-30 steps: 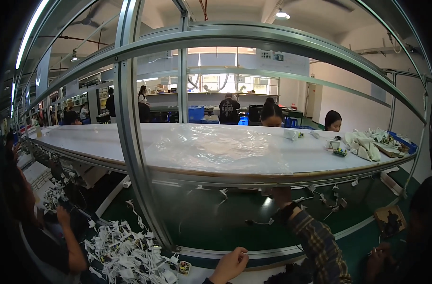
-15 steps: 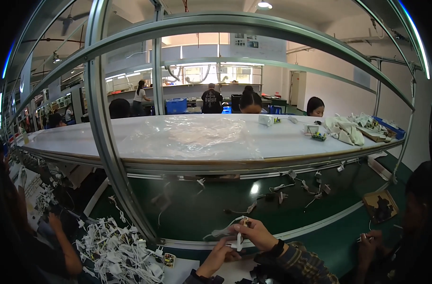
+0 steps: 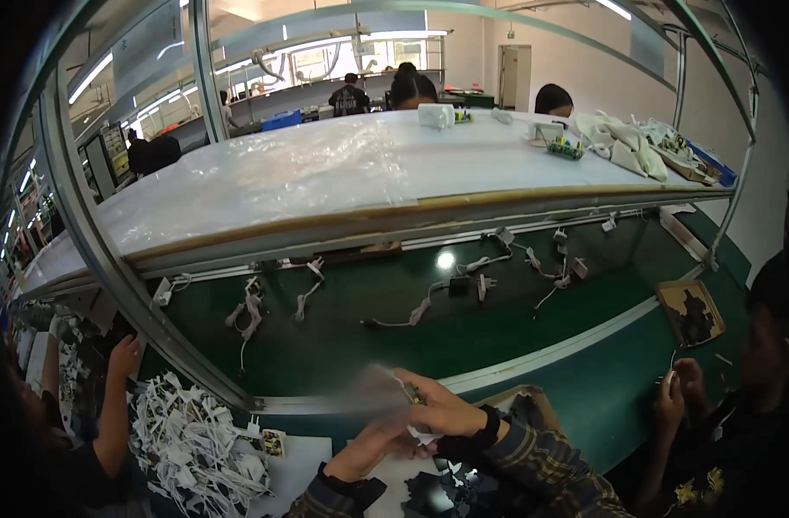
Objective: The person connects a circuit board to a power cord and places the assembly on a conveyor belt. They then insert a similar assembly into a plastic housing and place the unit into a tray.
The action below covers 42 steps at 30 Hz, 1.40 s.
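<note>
Both my hands meet above the near edge of the bench. My right hand (image 3: pixel 446 407) is closed, its fingers pinching a small circuit board (image 3: pixel 411 390) with a pale cord smeared by motion. Below it, the curled fingers of my left hand (image 3: pixel 370 447) hold a white plug (image 3: pixel 421 428), mostly hidden between the hands. Left of my left hand lies a heap of white plugs with cords (image 3: pixel 196 453). One more circuit board (image 3: pixel 274 444) rests at the heap's right edge. Glossy black pieces (image 3: pixel 446 494) lie beneath my hands.
A dark green conveyor belt (image 3: pixel 342 345) carries several corded plugs. Above it stands a white shelf (image 3: pixel 489 160) with plastic film, cloth and circuit boards. A metal post (image 3: pixel 109 250) rises at the left. Co-workers sit on both sides; a cardboard tray (image 3: pixel 690 312) holds dark pieces.
The view has turned down and to the right. My hands have drawn closer together, and the cord at my right hand has become a blur. Corded plugs on the belt have shifted in view.
</note>
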Motion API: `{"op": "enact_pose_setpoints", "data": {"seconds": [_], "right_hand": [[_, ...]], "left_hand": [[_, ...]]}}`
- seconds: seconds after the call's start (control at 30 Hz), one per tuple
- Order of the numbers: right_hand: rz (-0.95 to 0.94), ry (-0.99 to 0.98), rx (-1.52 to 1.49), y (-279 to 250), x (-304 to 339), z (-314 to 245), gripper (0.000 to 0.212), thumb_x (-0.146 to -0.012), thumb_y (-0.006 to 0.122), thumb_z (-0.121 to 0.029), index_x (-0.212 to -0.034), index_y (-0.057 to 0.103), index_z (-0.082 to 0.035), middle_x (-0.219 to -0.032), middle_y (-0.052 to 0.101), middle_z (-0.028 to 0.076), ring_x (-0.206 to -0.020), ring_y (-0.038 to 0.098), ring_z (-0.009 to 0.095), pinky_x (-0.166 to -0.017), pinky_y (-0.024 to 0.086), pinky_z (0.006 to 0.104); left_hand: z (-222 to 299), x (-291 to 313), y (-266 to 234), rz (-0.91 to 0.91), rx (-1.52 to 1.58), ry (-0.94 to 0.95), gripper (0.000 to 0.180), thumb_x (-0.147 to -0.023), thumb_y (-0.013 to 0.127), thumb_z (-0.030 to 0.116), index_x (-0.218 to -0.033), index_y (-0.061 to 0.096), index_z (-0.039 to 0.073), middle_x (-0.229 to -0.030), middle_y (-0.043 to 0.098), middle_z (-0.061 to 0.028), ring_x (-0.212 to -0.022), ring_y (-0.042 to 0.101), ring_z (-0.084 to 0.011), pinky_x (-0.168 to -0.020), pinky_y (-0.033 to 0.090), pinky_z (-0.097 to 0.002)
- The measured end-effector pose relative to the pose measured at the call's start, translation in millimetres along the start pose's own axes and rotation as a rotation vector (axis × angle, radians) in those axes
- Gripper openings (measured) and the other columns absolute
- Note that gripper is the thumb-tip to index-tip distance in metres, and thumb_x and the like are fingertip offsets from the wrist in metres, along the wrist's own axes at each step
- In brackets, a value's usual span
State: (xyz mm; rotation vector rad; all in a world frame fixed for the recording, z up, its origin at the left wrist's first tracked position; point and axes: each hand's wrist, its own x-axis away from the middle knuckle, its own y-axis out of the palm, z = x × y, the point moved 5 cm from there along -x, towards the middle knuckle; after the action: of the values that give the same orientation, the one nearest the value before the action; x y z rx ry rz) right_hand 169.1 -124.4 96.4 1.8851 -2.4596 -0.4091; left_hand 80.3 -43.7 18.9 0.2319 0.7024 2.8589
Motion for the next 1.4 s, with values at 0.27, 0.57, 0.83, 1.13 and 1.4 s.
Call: {"op": "enact_pose_setpoints", "data": {"seconds": [0.27,0.57,0.83,1.13,1.4], "right_hand": [[0.086,-0.229,0.247,-10.2,-3.6,10.7,0.072,-0.090,0.056,-0.009,-0.157,0.030,-0.005,-0.155,0.042,0.014,-0.141,0.042,0.026,-0.115,0.035,0.0379],[-0.237,0.420,1.140,-7.7,18.1,22.8,0.045,-0.087,0.069,-0.040,-0.110,0.063,-0.002,-0.101,0.070,0.019,-0.092,0.067,0.040,-0.076,0.055,0.0474],[-0.487,0.282,1.271,65.0,49.7,70.9,0.060,-0.073,0.079,-0.035,-0.121,0.053,-0.010,-0.098,0.068,0.018,-0.093,0.068,0.040,-0.074,0.056,0.0490],[-0.500,0.101,1.246,74.9,56.5,65.1,0.055,-0.075,0.077,-0.014,-0.122,0.055,0.003,-0.112,0.064,0.027,-0.098,0.063,0.046,-0.086,0.053,0.0517],[-0.654,0.116,1.125,69.1,47.7,53.3,0.035,-0.082,0.073,-0.014,-0.113,0.064,-0.003,-0.098,0.068,0.019,-0.092,0.063,0.042,-0.081,0.051,0.0487]], "left_hand": [[-16.1,-0.3,-9.7,0.066,0.270,-0.048,0.051,-0.101,0.041,0.041,-0.123,0.054,-0.004,-0.097,0.065,-0.0195,-0.087,0.062,-0.0254,-0.074,0.048,-0.0344],[-2.5,7.3,-84.7,0.638,-0.137,0.319,0.037,-0.086,0.048,0.019,-0.115,0.056,-0.003,-0.088,0.063,-0.0127,-0.079,0.060,-0.0225,-0.071,0.047,-0.0329],[0.7,14.2,-65.6,0.719,-0.015,0.316,0.030,-0.098,0.050,0.018,-0.122,0.059,0.003,-0.097,0.067,-0.0075,-0.088,0.065,-0.0161,-0.078,0.051,-0.0309],[2.0,3.3,-54.4,0.577,-0.049,0.380,0.027,-0.100,0.049,0.010,-0.126,0.054,0.004,-0.109,0.067,-0.0058,-0.097,0.062,-0.0128,-0.085,0.050,-0.0288],[1.8,2.9,-55.1,0.502,0.085,0.291,0.032,-0.101,0.045,0.012,-0.131,0.052,0.004,-0.107,0.068,-0.0074,-0.095,0.063,-0.0138,-0.084,0.050,-0.0274]]}}
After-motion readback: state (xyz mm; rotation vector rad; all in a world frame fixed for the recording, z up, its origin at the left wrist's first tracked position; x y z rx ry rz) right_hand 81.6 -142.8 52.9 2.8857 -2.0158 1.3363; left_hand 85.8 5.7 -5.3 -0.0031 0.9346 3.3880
